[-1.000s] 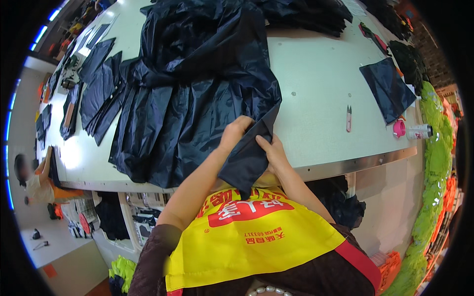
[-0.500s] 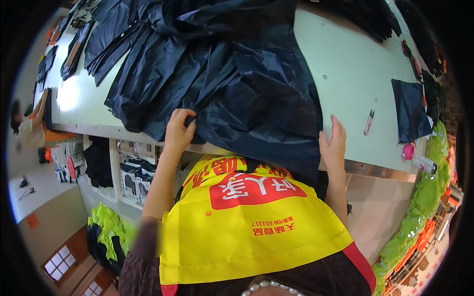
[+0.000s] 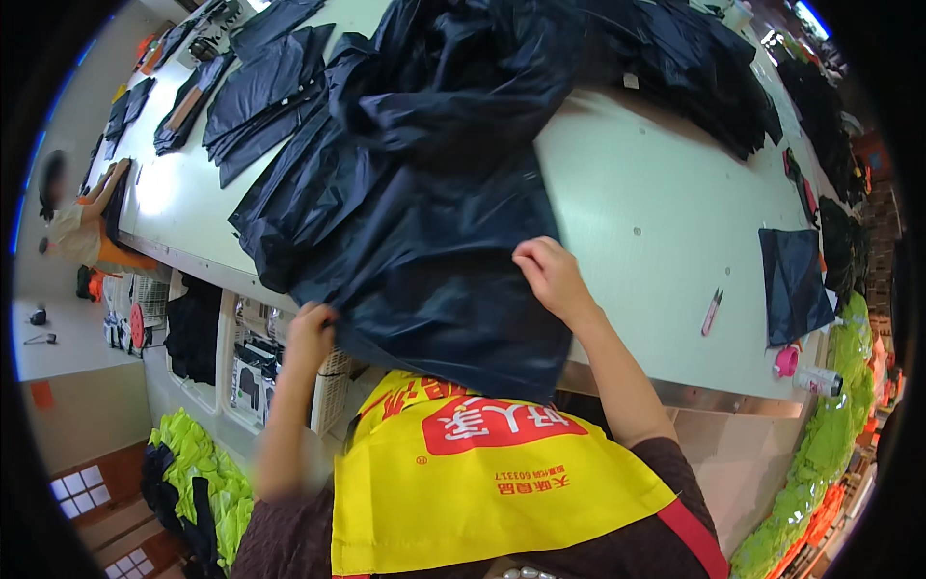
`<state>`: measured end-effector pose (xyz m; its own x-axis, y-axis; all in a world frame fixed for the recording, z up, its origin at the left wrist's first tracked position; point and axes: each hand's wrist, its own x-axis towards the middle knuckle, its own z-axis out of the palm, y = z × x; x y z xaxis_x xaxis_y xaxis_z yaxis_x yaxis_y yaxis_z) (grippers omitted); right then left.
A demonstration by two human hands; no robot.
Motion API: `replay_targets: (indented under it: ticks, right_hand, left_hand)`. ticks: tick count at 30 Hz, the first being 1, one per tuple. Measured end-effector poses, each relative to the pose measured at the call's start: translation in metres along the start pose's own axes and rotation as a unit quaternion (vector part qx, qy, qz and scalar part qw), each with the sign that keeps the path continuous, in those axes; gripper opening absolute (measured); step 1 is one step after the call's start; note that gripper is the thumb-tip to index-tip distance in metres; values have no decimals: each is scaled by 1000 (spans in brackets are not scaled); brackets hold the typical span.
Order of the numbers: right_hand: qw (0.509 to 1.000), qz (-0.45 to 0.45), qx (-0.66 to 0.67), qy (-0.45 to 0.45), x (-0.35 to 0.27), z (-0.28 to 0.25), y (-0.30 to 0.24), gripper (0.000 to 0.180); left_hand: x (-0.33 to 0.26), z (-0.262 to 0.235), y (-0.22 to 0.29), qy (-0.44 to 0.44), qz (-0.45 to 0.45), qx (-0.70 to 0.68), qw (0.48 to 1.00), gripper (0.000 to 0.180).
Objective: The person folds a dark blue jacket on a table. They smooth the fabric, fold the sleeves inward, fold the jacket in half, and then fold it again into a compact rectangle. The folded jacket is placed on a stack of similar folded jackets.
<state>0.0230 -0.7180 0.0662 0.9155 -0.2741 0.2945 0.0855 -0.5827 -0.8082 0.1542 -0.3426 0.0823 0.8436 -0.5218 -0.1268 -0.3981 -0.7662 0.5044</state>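
A dark navy garment (image 3: 444, 251) of thin, shiny fabric lies spread over the table in front of me, its near edge hanging past the table's front toward my yellow apron. My left hand (image 3: 310, 338) is closed on the garment's near left edge. My right hand (image 3: 555, 278) has its fingers curled in a pinch at the garment's right side; the fold between the fingertips is mostly hidden. The far part of the garment is bunched up in loose folds.
The pale table (image 3: 617, 318) carries thread snips (image 3: 712, 312), a folded dark cloth piece (image 3: 793, 285), a pink ring-shaped item (image 3: 786, 362) and a clear bottle (image 3: 818, 380). Dark garment stacks (image 3: 265, 101) lie farther off. Yellow-green bundles (image 3: 825, 415) line the right. Another person (image 3: 82, 227) works at far left.
My right hand has moved left and closed on the garment's side. My left hand has come nearer and left, still holding the edge. The garment's right side has shifted left.
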Motion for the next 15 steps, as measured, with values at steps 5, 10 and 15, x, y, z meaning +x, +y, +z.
replay_targets:
  ticks: [5,10,15]
  right_hand:
    - [982,180,-44,34,-26,-17,30,11]
    - [973,224,-47,-34,-55,19,19,19]
    - [966,187,-24,-178,-43,63,-21,20]
  left_hand:
    - [-54,-55,-165,118,-302,245,914,24]
    - [24,-64,-12,280,110,185,936,62]
    - [99,0,40,104,288,261,916,71]
